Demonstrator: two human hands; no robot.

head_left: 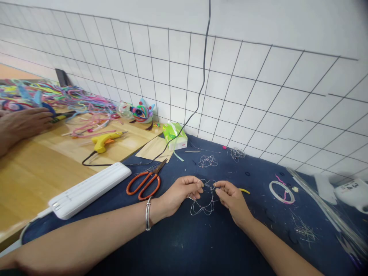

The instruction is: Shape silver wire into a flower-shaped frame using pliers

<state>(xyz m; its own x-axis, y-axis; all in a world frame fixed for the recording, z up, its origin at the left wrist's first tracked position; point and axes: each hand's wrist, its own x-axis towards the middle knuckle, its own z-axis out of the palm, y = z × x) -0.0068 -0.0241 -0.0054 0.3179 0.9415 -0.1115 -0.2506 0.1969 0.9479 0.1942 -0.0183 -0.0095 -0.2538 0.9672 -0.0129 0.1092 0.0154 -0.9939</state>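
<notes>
Between my hands, above the dark blue cloth, is a wire flower shape (203, 210), a ring of thin silvery wire with looped petals round it. My left hand (184, 193), with a silver bangle on the wrist, pinches its left side between thumb and fingers. At the upper right of the ring, my right hand (230, 197) has thumb and index finger closed on a wire loop. The fingertips hide part of the wire. Left of my left hand lie scissors (155, 178) with orange-red handles, blades pointing away.
A white power strip (90, 190) and a yellow glue gun (105, 141) lie left. Tissues (175, 136) stand by the wall grid. Tangled wire (207, 161), a white tape roll (281, 192) and long wires (319, 203) lie about. Another person's hand (25, 124) is far left near pipe cleaners (86, 100).
</notes>
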